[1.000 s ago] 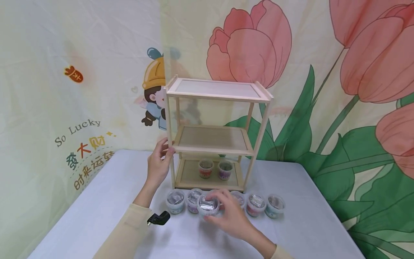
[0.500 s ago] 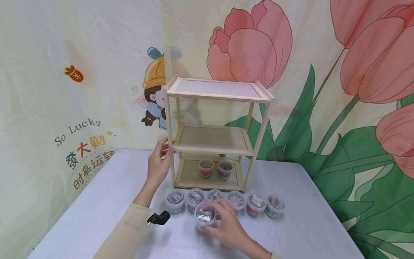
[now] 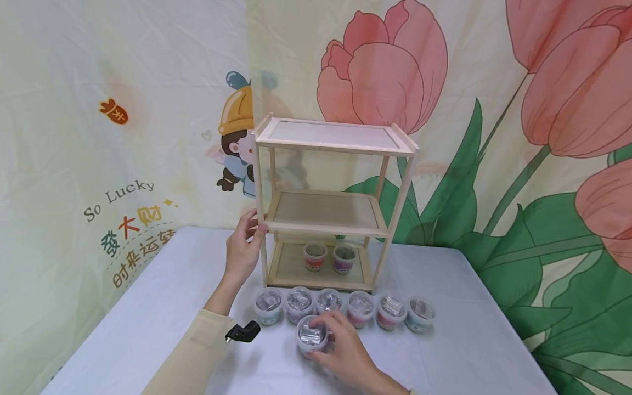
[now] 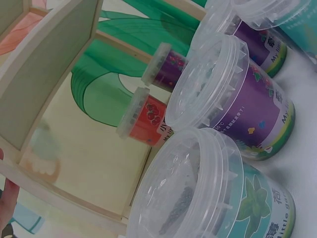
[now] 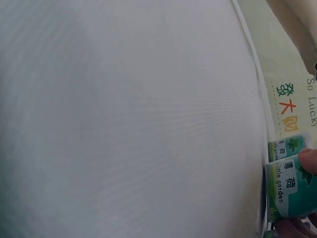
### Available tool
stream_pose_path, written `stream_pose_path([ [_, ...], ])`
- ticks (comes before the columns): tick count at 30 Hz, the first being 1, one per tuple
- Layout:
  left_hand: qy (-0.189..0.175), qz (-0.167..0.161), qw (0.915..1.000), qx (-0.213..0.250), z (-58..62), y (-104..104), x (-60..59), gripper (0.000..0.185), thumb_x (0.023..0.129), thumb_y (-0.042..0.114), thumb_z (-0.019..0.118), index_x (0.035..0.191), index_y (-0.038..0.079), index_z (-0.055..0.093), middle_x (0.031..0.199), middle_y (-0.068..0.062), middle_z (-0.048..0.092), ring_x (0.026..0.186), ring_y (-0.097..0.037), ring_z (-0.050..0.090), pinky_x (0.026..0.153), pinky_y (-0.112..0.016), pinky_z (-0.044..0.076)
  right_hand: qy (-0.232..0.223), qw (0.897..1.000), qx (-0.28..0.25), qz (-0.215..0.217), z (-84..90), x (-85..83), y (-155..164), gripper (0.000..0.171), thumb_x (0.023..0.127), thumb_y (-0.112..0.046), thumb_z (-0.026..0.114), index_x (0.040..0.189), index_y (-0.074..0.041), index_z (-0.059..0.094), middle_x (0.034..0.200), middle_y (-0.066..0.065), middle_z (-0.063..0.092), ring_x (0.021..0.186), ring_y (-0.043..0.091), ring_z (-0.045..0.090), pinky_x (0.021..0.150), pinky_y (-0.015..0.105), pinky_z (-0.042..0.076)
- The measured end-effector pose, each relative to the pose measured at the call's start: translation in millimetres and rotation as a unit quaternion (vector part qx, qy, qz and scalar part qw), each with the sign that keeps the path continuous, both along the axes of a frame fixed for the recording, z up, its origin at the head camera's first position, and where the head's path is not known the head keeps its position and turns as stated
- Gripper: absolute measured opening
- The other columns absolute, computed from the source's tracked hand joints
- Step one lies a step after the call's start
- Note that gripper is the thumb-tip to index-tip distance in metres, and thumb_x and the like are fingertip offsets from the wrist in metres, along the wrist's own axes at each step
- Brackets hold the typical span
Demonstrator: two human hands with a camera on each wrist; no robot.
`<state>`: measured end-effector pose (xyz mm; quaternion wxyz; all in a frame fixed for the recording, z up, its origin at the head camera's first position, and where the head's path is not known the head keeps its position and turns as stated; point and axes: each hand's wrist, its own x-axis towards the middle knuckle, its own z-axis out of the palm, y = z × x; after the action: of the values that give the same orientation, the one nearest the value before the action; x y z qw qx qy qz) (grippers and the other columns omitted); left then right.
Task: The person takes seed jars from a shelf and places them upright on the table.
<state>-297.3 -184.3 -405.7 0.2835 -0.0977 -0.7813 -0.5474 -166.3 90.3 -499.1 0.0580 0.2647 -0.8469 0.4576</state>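
Observation:
My left hand [image 3: 243, 248] grips the left front post of a pale wooden three-tier shelf [image 3: 323, 226], near the middle tier. In the right hand [image 3: 347, 354] is a clear-lidded plastic cup [image 3: 311, 336], held by its sides between thumb and fingers. The right wrist view shows this cup's teal label [image 5: 292, 188] with a green leaf. Behind it, a row of similar lidded cups [image 3: 360, 310] lines the front of the shelf. On the bottom tier stand two more cups, one with a red label [image 3: 314, 258] and one with a purple label [image 3: 344, 260].
A white cloth [image 3: 459, 340] covers the table. Behind the shelf hangs a backdrop [image 3: 168, 82] printed with tulips and a cartoon figure. The black wrist device [image 3: 243, 331] sits beside the left sleeve.
The right hand has brought its cup toward me and slightly left, away from the row, so the cups behind it now show more. The left hand stays on the post.

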Motion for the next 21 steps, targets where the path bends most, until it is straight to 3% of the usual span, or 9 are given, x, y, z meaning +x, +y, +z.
stream_pose_path([
  [7,0.003,0.001,1.0,0.001,0.5,0.0,-0.5,0.046,0.107,0.028,0.066,0.151,0.021,0.055,0.134,-0.015,0.071,0.113,-0.036,0.072,0.093,-0.056,0.06,-0.004,1.0,-0.007,-0.007,-2.3,1.2,-1.2,0.055,0.075,-0.003,0.095,0.119,-0.022,0.068,0.123,-0.003,0.06,0.117,0.019,0.063,0.087,0.023,0.06],
  [14,0.003,-0.001,1.0,0.001,1.0,-0.3,0.0,0.045,0.108,0.028,0.065,0.151,0.021,0.055,0.134,-0.016,0.071,0.113,-0.036,0.072,0.093,-0.056,0.06,-0.006,1.0,0.021,-0.012,1.2,1.9,0.6,0.055,0.077,-0.008,0.096,0.121,-0.024,0.067,0.124,-0.005,0.06,0.119,0.019,0.063,0.089,0.023,0.059],
  [21,0.006,-0.002,1.0,-0.001,0.7,-0.7,0.4,0.045,0.108,0.028,0.065,0.151,0.02,0.055,0.133,-0.016,0.071,0.113,-0.036,0.072,0.093,-0.056,0.06,-0.012,0.996,0.081,0.047,18.9,2.1,13.2,0.062,0.079,-0.007,0.093,0.131,-0.023,0.064,0.132,-0.004,0.06,0.12,0.015,0.062,0.093,0.026,0.059],
])
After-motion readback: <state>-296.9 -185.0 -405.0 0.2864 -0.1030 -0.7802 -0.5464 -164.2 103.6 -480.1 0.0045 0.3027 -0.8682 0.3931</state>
